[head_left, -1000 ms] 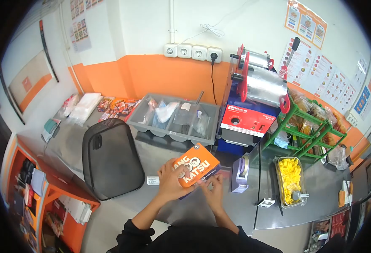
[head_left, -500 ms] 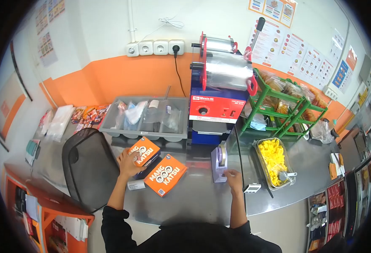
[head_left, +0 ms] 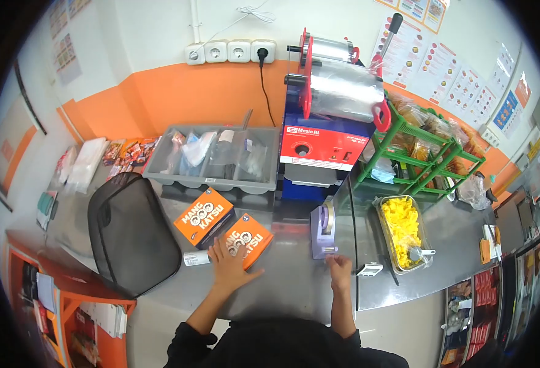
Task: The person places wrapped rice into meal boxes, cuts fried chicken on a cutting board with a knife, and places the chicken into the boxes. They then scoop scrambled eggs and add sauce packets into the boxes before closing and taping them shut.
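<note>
My left hand (head_left: 228, 265) is spread open, its fingers lying over the lower left part of an orange "Mang Katsu" box (head_left: 258, 233). Another orange box of the same print (head_left: 205, 211) stands just behind and to the left, with its dark blue side showing. A small white object with printing (head_left: 196, 258) lies left of my fingers. My right hand (head_left: 340, 271) is closed in a pinch just in front of the lilac tape dispenser (head_left: 320, 236). Whatever is between those fingertips is too small to make out.
A black mesh cover (head_left: 132, 233) lies at left. Behind the boxes sits a grey divided bin (head_left: 212, 175), beside a red and blue cup sealer (head_left: 325, 144). To the right are a tray of yellow pieces (head_left: 400, 224), a small white device (head_left: 369, 269) and a green rack (head_left: 414, 153).
My left hand has left the rear box and moved right, opening over the front one. My right hand has drawn back slightly from the tape dispenser. The view has shifted a little.
</note>
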Tool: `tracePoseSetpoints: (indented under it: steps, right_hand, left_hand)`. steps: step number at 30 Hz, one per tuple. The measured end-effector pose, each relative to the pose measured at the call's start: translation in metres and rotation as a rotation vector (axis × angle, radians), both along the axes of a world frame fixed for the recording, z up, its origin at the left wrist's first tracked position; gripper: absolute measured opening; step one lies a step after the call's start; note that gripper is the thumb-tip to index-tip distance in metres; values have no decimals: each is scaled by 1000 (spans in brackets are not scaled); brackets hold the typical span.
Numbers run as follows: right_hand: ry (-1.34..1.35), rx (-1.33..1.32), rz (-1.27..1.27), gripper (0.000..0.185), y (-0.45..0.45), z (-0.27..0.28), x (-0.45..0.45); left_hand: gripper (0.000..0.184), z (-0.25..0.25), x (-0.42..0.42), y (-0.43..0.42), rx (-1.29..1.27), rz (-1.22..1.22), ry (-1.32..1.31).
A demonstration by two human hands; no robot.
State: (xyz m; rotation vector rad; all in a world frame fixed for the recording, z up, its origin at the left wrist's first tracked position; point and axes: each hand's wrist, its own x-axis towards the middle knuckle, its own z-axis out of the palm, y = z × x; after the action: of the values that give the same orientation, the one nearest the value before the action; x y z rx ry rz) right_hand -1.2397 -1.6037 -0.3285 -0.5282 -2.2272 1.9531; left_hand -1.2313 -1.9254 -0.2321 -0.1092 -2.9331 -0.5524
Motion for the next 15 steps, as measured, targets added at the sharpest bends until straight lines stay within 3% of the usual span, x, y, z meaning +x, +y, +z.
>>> tracePoseSetpoints:
  steps: [1,3,6,7,9,11,14,15]
  right_hand:
    - [-3,-3,9,12,-4,-9,-3]
    - [108,497,-195,13,-12,-23,-3]
    - [162,528,-153,9,-22,-33,12]
    - [155,370,-161,7,-48,2,19]
    - [221,236,79,6,-89,32,20]
    - [106,102,293,9,-125,44,7]
    - [141,203,390,17,-163,23,-14]
    - [95,366,367,22,-170,17,-18]
  left_hand:
    - [58,-10,0,-1,-30,-16,71]
    - [57,-33,-6,-4,-29,-4,123]
    - [54,-38,-15,-9,9,15,234]
    - [52,-40,-8,-10,47,4,242]
    - [50,-41,-6,-11,71,-11,242]
    - [47,-39,-7,-7,108,-25,247]
    - [43,-39,-5,-5,158,-35,284]
    - [43,-40,-5,-5,165,-38,283]
